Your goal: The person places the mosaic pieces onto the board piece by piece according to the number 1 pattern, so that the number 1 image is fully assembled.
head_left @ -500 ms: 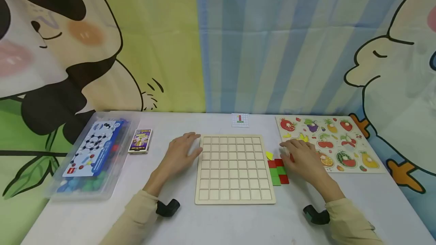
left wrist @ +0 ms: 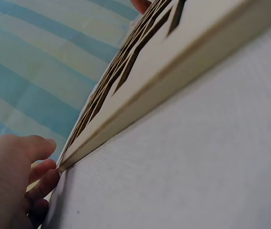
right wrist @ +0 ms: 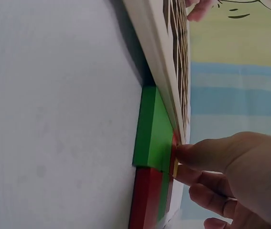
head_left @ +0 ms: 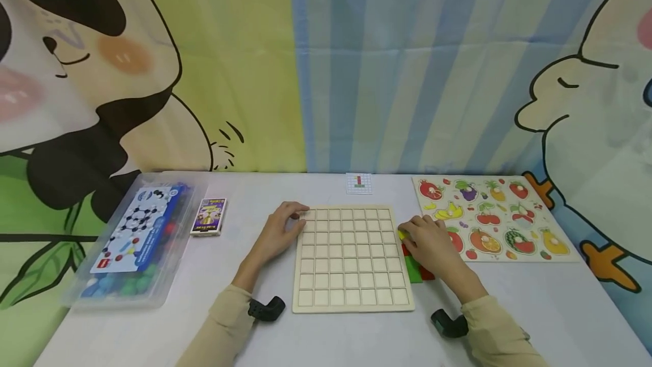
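A pale wooden grid board lies flat in the middle of the table. My left hand rests at its upper left corner, fingertips right at the edge; in the left wrist view, the fingers meet that corner. Along the board's right side, my right hand pinches a small yellow tile between thumb and fingertips. Green tiles and red tiles lie beside the board under this hand, which partly hides them in the head view.
A clear plastic box of coloured pieces stands at the left, with a small card box beside it. A small pattern card lies behind the board. On the right is a fruit puzzle board. A printed curtain hangs behind.
My right hand has moved left from the fruit puzzle's edge to the yellow tile. My left hand has shifted slightly, its fingertips now at the grid board's corner. The view has tilted a little.
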`<state>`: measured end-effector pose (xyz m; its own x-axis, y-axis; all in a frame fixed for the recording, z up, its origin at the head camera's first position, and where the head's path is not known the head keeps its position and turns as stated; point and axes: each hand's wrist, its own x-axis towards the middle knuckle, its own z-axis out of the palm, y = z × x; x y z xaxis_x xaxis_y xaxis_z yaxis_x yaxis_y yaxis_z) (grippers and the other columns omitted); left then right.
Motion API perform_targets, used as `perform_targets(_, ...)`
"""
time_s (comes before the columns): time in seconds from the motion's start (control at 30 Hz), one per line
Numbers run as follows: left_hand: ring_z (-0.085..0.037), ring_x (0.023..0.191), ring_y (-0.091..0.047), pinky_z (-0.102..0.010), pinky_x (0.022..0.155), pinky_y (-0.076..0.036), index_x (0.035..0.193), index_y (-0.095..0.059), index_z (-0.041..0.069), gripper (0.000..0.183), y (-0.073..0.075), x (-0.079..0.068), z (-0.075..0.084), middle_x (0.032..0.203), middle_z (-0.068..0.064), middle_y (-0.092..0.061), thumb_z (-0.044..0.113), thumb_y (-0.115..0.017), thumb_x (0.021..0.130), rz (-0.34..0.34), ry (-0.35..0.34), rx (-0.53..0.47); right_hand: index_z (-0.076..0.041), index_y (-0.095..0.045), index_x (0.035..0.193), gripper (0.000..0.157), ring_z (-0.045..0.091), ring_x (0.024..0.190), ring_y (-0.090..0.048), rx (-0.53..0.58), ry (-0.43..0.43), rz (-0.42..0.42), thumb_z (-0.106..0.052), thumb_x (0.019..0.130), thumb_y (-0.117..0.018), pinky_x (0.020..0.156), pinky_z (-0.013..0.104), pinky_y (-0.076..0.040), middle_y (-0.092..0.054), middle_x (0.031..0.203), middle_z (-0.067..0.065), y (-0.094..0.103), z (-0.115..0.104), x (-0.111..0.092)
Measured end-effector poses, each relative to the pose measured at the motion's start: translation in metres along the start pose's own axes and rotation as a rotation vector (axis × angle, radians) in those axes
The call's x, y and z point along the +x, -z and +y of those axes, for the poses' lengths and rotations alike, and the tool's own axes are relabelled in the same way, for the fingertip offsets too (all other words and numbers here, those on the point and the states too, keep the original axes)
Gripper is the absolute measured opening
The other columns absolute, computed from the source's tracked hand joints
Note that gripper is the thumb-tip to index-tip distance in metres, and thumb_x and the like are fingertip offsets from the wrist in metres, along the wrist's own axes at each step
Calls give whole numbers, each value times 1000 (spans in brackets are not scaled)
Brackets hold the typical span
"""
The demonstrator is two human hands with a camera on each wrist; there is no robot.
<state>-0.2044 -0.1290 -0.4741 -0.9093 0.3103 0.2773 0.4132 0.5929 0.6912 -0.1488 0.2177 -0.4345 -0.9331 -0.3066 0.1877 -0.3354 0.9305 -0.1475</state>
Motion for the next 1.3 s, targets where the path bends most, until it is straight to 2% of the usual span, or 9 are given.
perform_targets(0.13, -19, 105, -57, -49, 93, -35, 112, -66, 18, 21, -4, 0, -4, 123, -2, -57, 18, -61, 92, 15, -28, 5, -7, -70, 105, 28, 25, 85, -54, 18, -27, 1, -16, 79, -76, 70, 38, -33, -65, 94, 8, -1, -2, 0)
perform_targets(0.3, -23, 116, -54, -48, 91, -34, 105, -68, 20, 16, -7, -2, -7, 125, -2, -56, 17, -62, 91, 32, -57, 48, -8, -70, 104, 27, 23, 82, -53, 40, -39, 10, -15, 78, -76, 69, 36, -33, -63, 92, 7, -2, -4, 0)
perform_targets(0.53, -26, 116, -54, -48, 88, -36, 102, -68, 21, 13, -10, -6, -12, 124, -3, -57, 17, -62, 91, 65, -83, 81, -11, -68, 94, 19, 18, 78, -55, 108, -67, 14, -13, 78, -77, 70, 36, -39, -62, 85, 1, -2, -7, 1)
perform_targets(0.73, -27, 116, -54, -47, 87, -36, 103, -68, 22, 14, -11, -6, -10, 125, -4, -57, 18, -62, 91, 74, -99, 87, -13, -66, 97, 16, 13, 75, -56, 274, -128, 39, -15, 82, -73, 70, 31, -45, -64, 86, -1, 1, -7, 2)
perform_targets(0.83, -26, 116, -54, -47, 87, -36, 102, -68, 22, 13, -11, -5, -10, 125, -3, -57, 18, -62, 91, 78, -97, 93, -12, -65, 98, 16, 12, 75, -55, 355, -105, 68, -14, 83, -72, 64, 26, -46, -64, 85, -1, 3, -9, 6)
perform_targets(0.93, -26, 116, -54, -47, 88, -37, 102, -69, 22, 13, -10, -5, -10, 125, -3, -57, 19, -62, 91, 83, -92, 97, -11, -64, 98, 14, 12, 75, -55, 414, -65, 79, -13, 85, -70, 63, 27, -45, -64, 84, -2, 3, -14, 11)
perform_targets(1.17, -26, 116, -54, -48, 89, -37, 102, -68, 23, 13, -11, -5, -11, 124, -2, -57, 19, -62, 92, 86, -98, 89, -11, -62, 98, 12, 10, 77, -59, 563, -33, 37, -15, 87, -67, 70, 25, -49, -64, 88, -3, 0, -30, 23)
perform_targets(1.3, -26, 116, -54, -48, 90, -37, 102, -68, 23, 13, -11, -6, -11, 125, -1, -57, 19, -62, 91, 82, -93, 86, -13, -62, 96, 10, 10, 74, -59, 609, -11, 23, -14, 87, -67, 68, 23, -48, -64, 84, -3, -2, -40, 30)
